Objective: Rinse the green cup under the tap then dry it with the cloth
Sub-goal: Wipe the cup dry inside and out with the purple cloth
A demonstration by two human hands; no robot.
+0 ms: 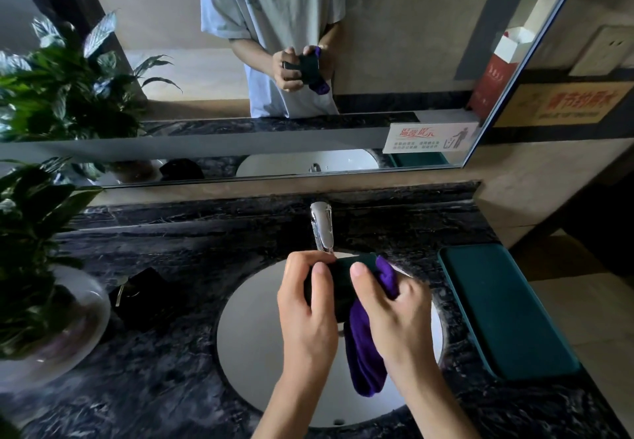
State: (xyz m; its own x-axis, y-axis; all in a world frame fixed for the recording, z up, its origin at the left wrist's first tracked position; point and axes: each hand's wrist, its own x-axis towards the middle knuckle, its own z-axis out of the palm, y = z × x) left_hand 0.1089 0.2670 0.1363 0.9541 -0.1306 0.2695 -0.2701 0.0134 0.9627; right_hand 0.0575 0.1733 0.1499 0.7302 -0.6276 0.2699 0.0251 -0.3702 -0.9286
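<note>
The dark green cup [339,287] is held over the white sink [247,335], just below the chrome tap [322,227]. My left hand [305,311] grips the cup's left side, thumb on top. My right hand [394,315] presses a purple cloth [363,353] against the cup's right side; the cloth wraps behind the cup and hangs down into the basin. No water stream is visible from the tap. Much of the cup is hidden by my fingers and the cloth.
A dark marble counter [178,370] surrounds the sink. A potted plant in a glass bowl [41,301] stands at the left, a black object [144,298] beside it. A teal mat [504,308] lies at the right. A mirror [274,61] fills the back wall.
</note>
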